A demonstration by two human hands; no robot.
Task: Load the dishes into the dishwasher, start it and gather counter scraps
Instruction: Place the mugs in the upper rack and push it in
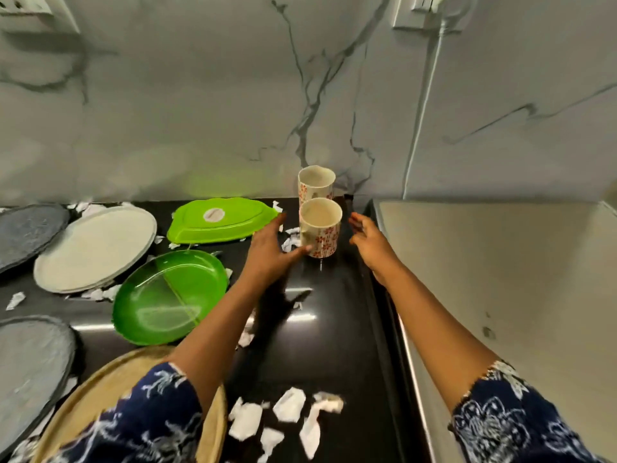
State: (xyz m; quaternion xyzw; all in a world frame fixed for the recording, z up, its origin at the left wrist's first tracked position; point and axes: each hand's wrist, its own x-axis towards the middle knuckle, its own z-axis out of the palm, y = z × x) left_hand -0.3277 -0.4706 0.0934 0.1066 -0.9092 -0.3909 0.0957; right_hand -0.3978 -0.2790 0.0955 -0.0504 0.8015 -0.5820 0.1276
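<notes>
Reaching with both arms, we flank the near cup [321,228] at the far right of the dark worktop [334,335]. Our left hand [270,252] is spread just left of it, thumb tip against its lower side. Our right hand [369,238] hangs with fingers loosely apart to its right, not touching. A second cup [315,182] stands just behind. A round green plate [167,295], a leaf-shaped green dish [220,220] and a white plate [96,248] lie left, with torn paper scraps [287,409] near us.

Grey-veined marble wall [200,95]; glossy black counter [320,329]; white wall socket [430,11]
</notes>
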